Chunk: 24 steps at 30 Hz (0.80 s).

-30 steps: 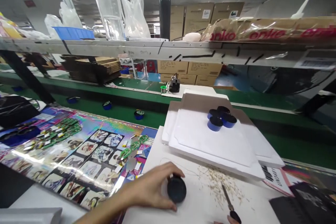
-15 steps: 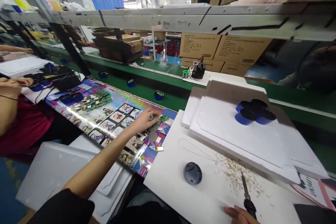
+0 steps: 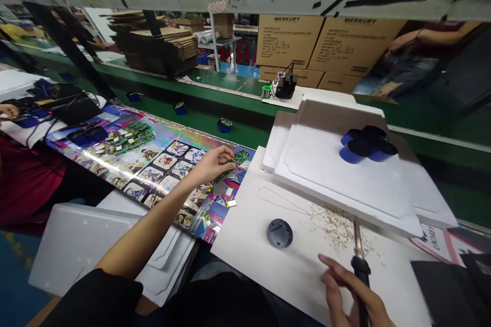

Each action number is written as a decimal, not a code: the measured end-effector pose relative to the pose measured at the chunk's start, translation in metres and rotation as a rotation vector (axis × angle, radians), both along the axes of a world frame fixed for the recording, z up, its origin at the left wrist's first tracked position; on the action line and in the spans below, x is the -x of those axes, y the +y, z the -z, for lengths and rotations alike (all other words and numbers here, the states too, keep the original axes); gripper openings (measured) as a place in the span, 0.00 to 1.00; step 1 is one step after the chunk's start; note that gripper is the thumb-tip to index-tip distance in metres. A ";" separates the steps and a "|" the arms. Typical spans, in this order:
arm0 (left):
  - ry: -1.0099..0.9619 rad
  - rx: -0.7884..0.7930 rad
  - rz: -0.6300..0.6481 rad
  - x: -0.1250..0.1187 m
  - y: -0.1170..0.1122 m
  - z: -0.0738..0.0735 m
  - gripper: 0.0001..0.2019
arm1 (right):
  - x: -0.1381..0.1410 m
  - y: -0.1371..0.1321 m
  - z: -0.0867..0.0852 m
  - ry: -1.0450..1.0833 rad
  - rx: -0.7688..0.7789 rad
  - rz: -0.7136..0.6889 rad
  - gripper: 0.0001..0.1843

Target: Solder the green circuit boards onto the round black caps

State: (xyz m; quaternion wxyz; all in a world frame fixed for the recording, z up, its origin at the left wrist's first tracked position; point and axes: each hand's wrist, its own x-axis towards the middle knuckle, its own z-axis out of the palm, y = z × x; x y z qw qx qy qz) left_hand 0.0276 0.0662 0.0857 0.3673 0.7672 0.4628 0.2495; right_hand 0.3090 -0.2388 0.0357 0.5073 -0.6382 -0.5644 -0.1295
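Note:
My left hand (image 3: 215,164) is over the printed sheet on the left, fingers pinched at the edge of a green circuit board (image 3: 241,157). Small silver battery cells (image 3: 231,204) with yellow ends lie just below it. My right hand (image 3: 351,288) is closed around the dark handle of a soldering iron (image 3: 360,265), its metal tip pointing away over scattered clippings (image 3: 333,227). Between the hands, a round dark plastic cover (image 3: 280,233) rests on the white board (image 3: 245,245). A loop of thin wire (image 3: 282,200) lies above that cover.
Blue round housings (image 3: 368,144) stand on stacked white foam sheets (image 3: 307,158) at right. A green conveyor (image 3: 199,120) runs behind, carrying a few blue parts. More circuit boards (image 3: 130,137) lie piled at left, near a co-worker's hand (image 3: 8,111). A solder spool (image 3: 266,92) stands at the back.
The view has tilted down. My right hand has come further into view with the soldering iron. My left hand has shifted slightly and its fingers have drawn together at the boards.

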 end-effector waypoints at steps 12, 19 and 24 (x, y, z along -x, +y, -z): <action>-0.308 0.016 0.237 -0.065 -0.089 -0.007 0.08 | 0.043 0.131 -0.052 0.110 -0.034 -0.354 0.17; -0.703 0.291 0.221 -0.083 -0.083 0.015 0.20 | 0.048 0.128 -0.030 0.288 -0.107 -0.424 0.16; -0.430 0.058 0.181 -0.074 -0.062 0.013 0.16 | 0.034 0.129 -0.027 0.290 -0.167 -0.380 0.18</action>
